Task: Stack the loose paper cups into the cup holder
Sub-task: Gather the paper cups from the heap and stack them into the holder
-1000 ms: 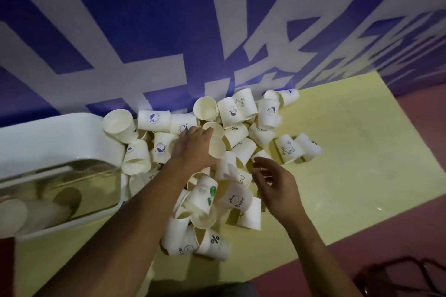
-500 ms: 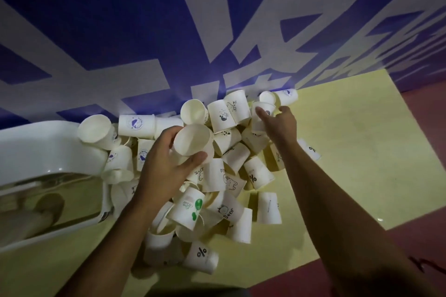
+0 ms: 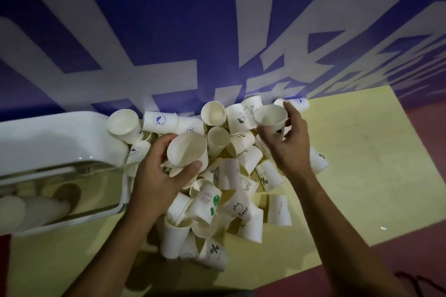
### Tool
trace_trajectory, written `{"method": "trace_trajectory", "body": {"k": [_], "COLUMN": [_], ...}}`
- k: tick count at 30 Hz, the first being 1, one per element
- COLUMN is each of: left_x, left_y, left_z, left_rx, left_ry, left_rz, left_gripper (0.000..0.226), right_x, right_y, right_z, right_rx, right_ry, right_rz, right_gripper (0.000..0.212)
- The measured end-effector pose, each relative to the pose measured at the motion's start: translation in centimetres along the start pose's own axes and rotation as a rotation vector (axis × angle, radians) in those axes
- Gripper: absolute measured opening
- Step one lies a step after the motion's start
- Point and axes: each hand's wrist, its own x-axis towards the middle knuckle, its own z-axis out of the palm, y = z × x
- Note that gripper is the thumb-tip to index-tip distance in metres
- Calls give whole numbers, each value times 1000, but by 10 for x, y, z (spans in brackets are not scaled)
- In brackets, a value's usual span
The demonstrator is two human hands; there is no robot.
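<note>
A heap of loose white paper cups (image 3: 231, 183) lies on the pale yellow desk (image 3: 362, 164), pushed up against a blue wall with large white characters (image 3: 169, 19). Most of the cups lie on their sides or tilt across one another. Several carry small prints, among them a percent sign, a bear drawing and a green balloon figure.

The left hand (image 3: 161, 176) hovers over the left part of the heap and grips a plain white paper cup (image 3: 187, 149). Its thumb is at the near edge of the rim and its fingers curl round the cup's left side. The cup's mouth is tilted up towards the camera, and the cup sits just above the cups beneath it.

The right hand (image 3: 289, 144) is raised over the far right part of the heap, near the wall. It holds a second white paper cup (image 3: 270, 116) with its fingers and thumb curled round the cup's wall, and this mouth also faces the camera. The two held cups are apart, with several heaped cups between them.

The white plastic cup holder with a clear window (image 3: 48, 142) lies on the desk at the left, touching the heap's left edge and just beside the left wrist. Through the window, pale rounded cup shapes (image 3: 29, 210) show inside, blurred. A dark red floor (image 3: 422, 236) borders the desk on the right and near sides.
</note>
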Motion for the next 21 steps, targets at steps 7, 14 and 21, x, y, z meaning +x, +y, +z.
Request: {"method": "trace_trajectory", "body": {"k": [7, 14, 21], "left_x": [-50, -97, -122], "left_y": [-17, -67, -113], "left_z": [-85, -205, -290], "left_rx": [46, 57, 84], "left_ry": [57, 176, 278], "left_rz": [68, 101, 71], "left_gripper": [73, 69, 69], "right_x": [-99, -182, -237], "right_y": [-74, -140, -178], "right_z": [50, 143, 222], "right_rx": [59, 124, 107], "right_ry": [-148, -358, -456], "right_rz": [-180, -276, -302], "right_gripper": [84, 75, 77]}}
